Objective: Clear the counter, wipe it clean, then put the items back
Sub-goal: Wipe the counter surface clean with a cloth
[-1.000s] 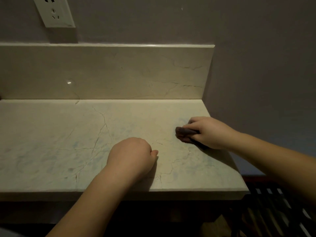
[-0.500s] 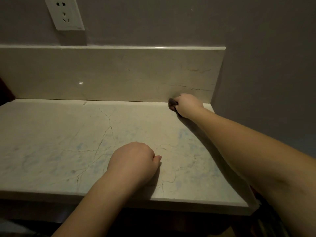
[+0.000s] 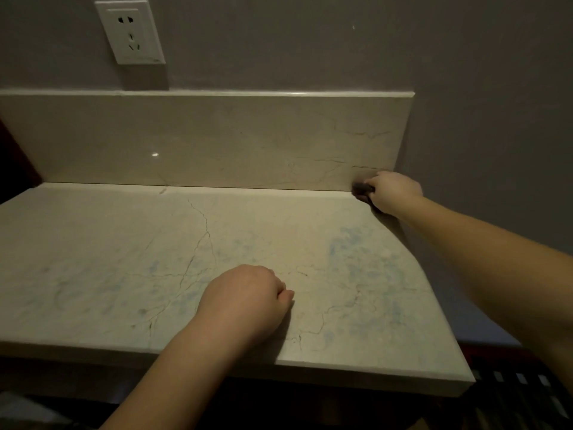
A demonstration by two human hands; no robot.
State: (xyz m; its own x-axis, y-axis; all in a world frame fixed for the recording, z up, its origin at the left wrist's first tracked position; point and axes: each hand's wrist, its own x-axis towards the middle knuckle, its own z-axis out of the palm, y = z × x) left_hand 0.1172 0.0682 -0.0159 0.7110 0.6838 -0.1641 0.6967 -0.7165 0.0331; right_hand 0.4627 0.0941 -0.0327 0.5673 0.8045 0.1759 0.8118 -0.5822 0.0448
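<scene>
The right hand (image 3: 391, 193) is stretched far out to the back right corner of the counter (image 3: 124, 259), w/ the arm almost straight and crossing the counter's right edge. Its fingers are curled around a small dark cloth (image 3: 362, 190), which it grips and presses down where the counter meets the backsplash (image 3: 217, 141). Only a bit of the cloth shows past the knuckles; the rest is hidden under the hand.

The left hand (image 3: 245, 301) rests on the counter near the front edge, approx. in the middle. It is clenched in a loose fist, knuckles up, thumb tip pointing right, and holds nothing that I can see. The forearm comes up from below the front edge.

The counter is pale marble w/ thin dark cracks and faint blue marks. A white socket (image 3: 130, 31) sits on the grey wall (image 3: 310, 41) above the backsplash, at the left.
</scene>
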